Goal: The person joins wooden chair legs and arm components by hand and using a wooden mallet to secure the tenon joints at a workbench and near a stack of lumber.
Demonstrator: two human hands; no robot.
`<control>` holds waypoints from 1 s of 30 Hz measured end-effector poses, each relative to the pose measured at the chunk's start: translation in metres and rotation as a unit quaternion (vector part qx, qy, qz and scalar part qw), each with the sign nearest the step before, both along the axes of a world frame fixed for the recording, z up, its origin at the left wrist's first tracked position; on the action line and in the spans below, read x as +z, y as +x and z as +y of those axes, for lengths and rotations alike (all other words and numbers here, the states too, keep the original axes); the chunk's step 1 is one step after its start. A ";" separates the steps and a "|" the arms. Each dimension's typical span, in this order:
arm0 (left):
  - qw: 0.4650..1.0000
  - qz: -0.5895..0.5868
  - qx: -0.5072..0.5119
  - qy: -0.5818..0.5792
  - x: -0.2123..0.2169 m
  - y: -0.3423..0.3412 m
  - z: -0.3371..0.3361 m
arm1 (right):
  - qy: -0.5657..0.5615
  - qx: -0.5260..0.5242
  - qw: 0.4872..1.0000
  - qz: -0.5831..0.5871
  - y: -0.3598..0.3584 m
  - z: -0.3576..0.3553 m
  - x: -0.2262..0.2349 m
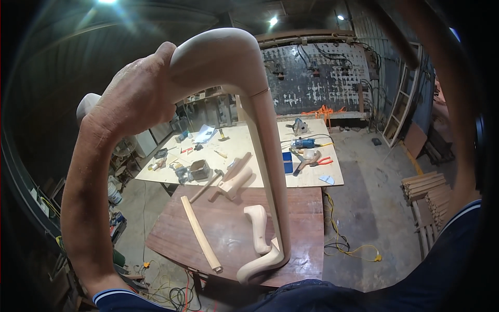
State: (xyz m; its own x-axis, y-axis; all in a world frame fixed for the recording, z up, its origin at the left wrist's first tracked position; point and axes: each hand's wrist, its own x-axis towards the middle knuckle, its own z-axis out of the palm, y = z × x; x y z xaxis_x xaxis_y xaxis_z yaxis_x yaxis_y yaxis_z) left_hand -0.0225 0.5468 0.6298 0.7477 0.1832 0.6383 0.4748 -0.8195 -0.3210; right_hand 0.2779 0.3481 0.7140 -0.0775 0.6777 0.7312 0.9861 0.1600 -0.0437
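Note:
My left hand (138, 96), raised high at the left, is closed round the top rail of a pale, curved wooden furniture frame (262, 119). A thin joint line shows just below its rounded top corner. Its long leg stands nearly upright, and its curved foot rests at the near edge of the brown tabletop (299, 213). Beside that foot lies a short curved wooden piece (255, 229). My right forearm (462, 119) rises along the right side, and its hand is past the top edge. A dark, blurred, rod-like thing (392, 34) hangs near it; I cannot tell what it is.
A wooden strip (200, 234) and shaped wood blocks (236, 182) lie on the brown table. Behind, a pale worktable (244, 138) holds a blue power tool (303, 143), red-handled pliers (323, 161) and a box (199, 170). Stacked wood sticks (423, 186) and a yellow cord (358, 254) are at the right.

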 end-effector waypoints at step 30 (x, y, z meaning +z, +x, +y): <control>0.997 0.079 0.007 0.008 0.006 -0.008 -0.036 | -0.176 0.006 0.977 0.122 -0.027 -0.006 -0.039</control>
State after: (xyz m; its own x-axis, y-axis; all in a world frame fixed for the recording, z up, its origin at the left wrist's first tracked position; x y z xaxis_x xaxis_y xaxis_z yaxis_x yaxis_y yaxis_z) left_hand -0.0307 0.5104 0.6356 0.8365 0.1850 0.5158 0.4287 -0.8073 -0.4056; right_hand 0.2508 0.3417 0.6751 0.0597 0.8905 0.4510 0.9377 0.1048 -0.3311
